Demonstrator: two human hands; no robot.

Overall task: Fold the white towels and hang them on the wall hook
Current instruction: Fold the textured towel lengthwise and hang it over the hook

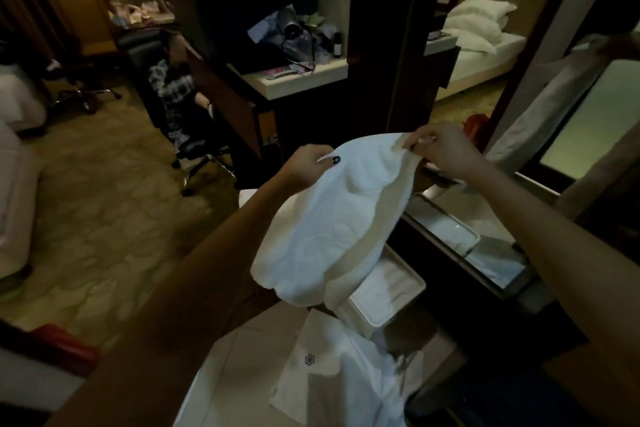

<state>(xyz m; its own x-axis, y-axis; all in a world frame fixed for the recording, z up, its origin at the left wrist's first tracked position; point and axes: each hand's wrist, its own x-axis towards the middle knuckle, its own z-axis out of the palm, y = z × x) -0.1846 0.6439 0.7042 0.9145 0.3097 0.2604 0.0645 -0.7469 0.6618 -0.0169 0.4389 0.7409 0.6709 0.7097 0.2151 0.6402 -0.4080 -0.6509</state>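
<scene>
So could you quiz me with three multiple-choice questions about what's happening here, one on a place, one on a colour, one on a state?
1. Where is the white terry towel?
A. held up in the air
B. on the carpet
C. on the bed

2. What colour is the rectangular plastic tray beneath it?
A. red
B. white
C. black

3. How is the towel held?
A. left hand only
B. right hand only
C. both hands

Answers: 1 A, it hangs over the counter; 2 B, its rim is white; 3 C, the left hand and right hand each pinch its top edge.
</scene>
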